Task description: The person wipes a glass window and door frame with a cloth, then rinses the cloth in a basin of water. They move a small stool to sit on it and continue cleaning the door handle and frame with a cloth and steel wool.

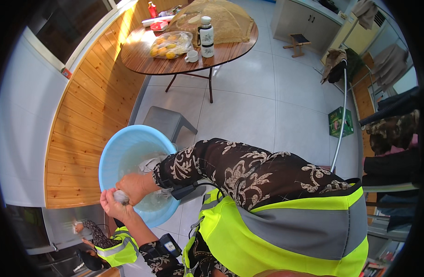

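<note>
Above the near rim of a light-blue plastic basin (pixel 109 152), my two hands are close together. Wet grey cloth (pixel 121 196) bulges out between them. My right hand (pixel 134 188) is closed around it from the far side, knuckles up. My left hand (pixel 115 206) grips it from the near side, fingers curled. Cloudy water (pixel 130 155) fills part of the basin, and more pale grey cloth (pixel 150 164) lies in it, partly hidden by my right forearm. Whether the held cloth joins the cloth in the water cannot be seen.
A grey plastic stool (pixel 165 121) stands beside the basin. Wood panelling (pixel 90 138) runs along the left. Beyond is a round folding table (pixel 139 57) with bagged fruit (pixel 168 45), a cup (pixel 191 56), a flask (pixel 206 38) and a mesh food cover (pixel 219 20). Clothes (pixel 388 135) hang at right.
</note>
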`<action>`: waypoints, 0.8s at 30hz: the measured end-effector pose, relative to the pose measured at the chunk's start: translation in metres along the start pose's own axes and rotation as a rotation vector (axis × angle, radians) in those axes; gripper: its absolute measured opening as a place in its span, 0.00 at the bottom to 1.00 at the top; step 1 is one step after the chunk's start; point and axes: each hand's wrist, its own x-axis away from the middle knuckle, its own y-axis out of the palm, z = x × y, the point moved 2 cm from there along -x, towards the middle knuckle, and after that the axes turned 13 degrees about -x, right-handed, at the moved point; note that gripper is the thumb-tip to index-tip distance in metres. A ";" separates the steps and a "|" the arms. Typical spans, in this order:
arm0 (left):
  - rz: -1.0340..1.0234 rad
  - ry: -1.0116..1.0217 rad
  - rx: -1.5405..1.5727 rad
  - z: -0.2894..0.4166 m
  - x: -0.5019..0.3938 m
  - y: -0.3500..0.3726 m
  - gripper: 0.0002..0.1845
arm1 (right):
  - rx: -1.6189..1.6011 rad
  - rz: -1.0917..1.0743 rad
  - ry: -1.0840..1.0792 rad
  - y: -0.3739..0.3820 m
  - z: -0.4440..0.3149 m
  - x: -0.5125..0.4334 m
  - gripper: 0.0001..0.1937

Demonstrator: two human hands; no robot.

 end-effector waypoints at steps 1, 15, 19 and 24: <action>0.035 -0.052 0.041 -0.001 -0.003 -0.007 0.12 | -0.009 -0.034 0.037 0.000 -0.003 -0.001 0.29; -0.078 0.277 -0.575 0.043 -0.015 -0.036 0.14 | 0.214 -0.118 -0.169 -0.082 -0.035 0.084 0.22; -0.052 -0.063 -0.130 0.063 -0.015 -0.023 0.14 | 0.422 0.063 -0.104 -0.122 -0.004 0.159 0.18; -0.297 -0.219 0.178 0.063 0.010 0.039 0.11 | 0.148 0.047 0.247 -0.206 0.089 0.299 0.20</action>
